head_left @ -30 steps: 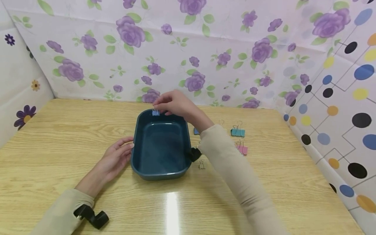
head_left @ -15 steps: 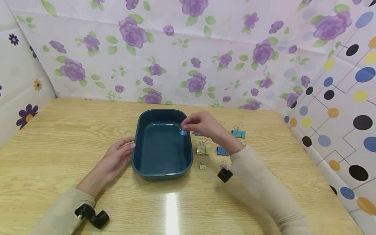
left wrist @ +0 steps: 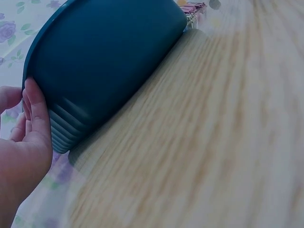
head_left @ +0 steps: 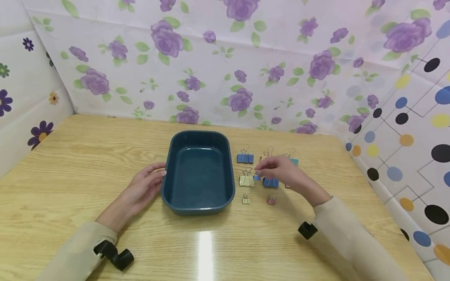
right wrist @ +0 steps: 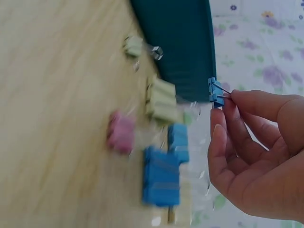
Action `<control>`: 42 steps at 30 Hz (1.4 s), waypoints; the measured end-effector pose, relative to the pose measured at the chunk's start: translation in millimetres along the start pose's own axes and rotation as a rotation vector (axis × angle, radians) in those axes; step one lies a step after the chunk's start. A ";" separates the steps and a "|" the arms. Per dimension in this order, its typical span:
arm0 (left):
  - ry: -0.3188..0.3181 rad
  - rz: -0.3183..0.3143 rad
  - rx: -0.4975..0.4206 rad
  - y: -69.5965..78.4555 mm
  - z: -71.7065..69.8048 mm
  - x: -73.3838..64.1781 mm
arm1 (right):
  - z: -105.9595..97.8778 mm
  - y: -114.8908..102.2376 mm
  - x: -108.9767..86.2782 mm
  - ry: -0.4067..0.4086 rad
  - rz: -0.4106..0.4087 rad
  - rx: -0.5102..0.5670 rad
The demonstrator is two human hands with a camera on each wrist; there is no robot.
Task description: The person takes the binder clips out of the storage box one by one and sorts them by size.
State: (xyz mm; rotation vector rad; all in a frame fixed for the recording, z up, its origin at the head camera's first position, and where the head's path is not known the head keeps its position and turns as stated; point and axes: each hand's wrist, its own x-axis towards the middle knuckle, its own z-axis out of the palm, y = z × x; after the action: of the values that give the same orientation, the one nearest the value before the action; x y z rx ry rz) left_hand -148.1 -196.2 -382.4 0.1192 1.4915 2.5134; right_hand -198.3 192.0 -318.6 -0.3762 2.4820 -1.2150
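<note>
In the head view my right hand [head_left: 281, 171] pinches a small blue binder clip [head_left: 257, 178] by its wire handle, above the rows of clips. The right wrist view shows the same clip [right wrist: 216, 92] between thumb and fingertips. A dark teal rectangular tray [head_left: 198, 210] with rounded corners lies on the table to the left of the clips. My left hand [head_left: 145, 187] touches the tray's left side with fingers mostly straight. In the left wrist view, that hand's fingers [left wrist: 38, 107] are against the tray's outer wall [left wrist: 104, 57].
Several binder clips stand in rows: a blue one [head_left: 245, 158], a cream one [head_left: 247, 180], another blue one [head_left: 271, 182], a small cream one [head_left: 246, 201] and a small pink one [head_left: 271, 200]. My right hand partly covers a teal one [head_left: 294, 160]. Floral cloth [head_left: 211, 78] hangs behind the table.
My right hand has moved from the tray's far rim, across the tray, to the right over the clips, with the small blue binder clip still pinched. My left hand has stayed at the tray's side.
</note>
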 end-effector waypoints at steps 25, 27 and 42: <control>-0.022 0.010 0.007 -0.4 2.5 2.5 | -34.7 82.2 -58.7 0.032 0.129 0.077; -0.023 0.010 0.006 -0.2 2.1 2.0 | -34.9 85.2 -59.9 0.036 0.136 0.068; -0.007 0.005 -0.005 -0.3 -0.7 0.1 | -33.2 89.6 -59.6 0.015 0.130 0.024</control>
State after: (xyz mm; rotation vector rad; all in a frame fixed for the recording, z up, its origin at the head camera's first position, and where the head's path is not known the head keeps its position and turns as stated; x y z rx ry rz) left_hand -148.3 -196.6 -383.0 0.1306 1.4842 2.5181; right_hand -165.8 291.8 -359.7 -0.1973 2.4597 -1.1976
